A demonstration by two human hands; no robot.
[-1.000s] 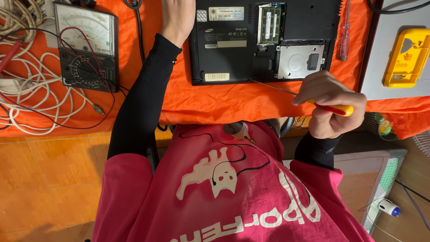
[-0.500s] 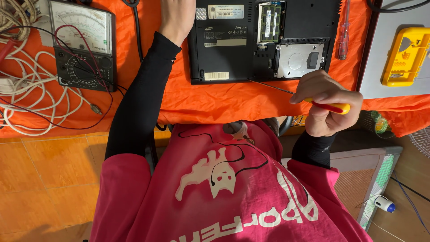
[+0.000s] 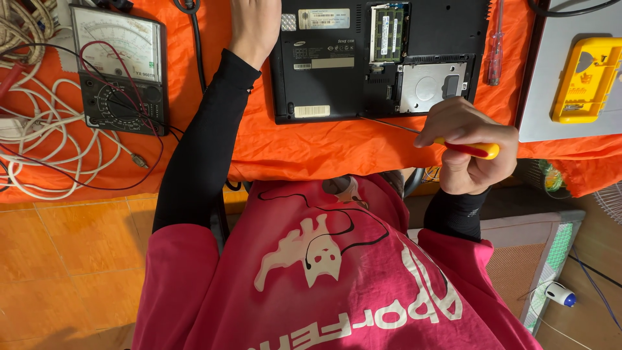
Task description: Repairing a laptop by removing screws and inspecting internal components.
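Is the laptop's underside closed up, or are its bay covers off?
Covers off. The laptop lies bottom-up with memory modules and silver drive bay exposed; the right hand holds a screwdriver.

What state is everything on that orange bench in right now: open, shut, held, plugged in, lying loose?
Laptop: upside down, bottom covers off, memory and drive bay exposed.
Screwdriver: held in the right hand, its shaft reaching toward the laptop's near edge.
Left hand: resting flat beside the laptop.
Analog multimeter: lying face up, leads attached.
Spare screwdriver: lying loose, untouched.
Yellow case: shut, on a grey slab.
White cable: loosely coiled.
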